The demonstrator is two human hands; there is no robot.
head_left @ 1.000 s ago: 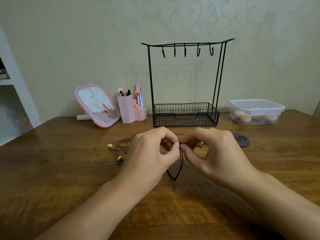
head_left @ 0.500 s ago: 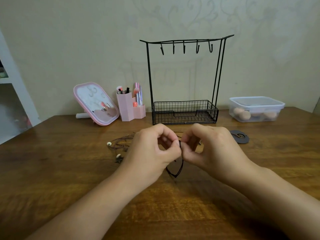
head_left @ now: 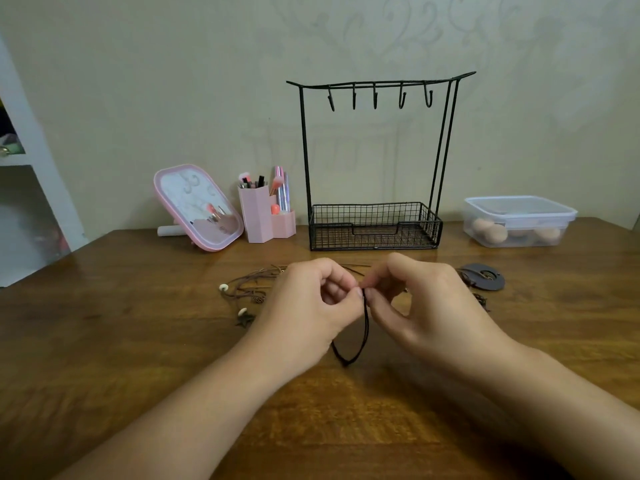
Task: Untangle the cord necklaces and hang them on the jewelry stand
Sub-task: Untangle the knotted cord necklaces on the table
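Pinching a black cord necklace between thumb and fingertips, the left hand and right hand meet above the tabletop; each grip is pressed tight on the cord at nearly the same spot. A loop of the cord hangs below the fingers and reaches the wood. Brown cord necklaces with white beads lie tangled just left of the left hand. Jewelry stand stands upright behind the hands, hooks bare. A dark round pendant lies right of the right hand. Pink mirror, pink brush holder and clear lidded box line the wall.
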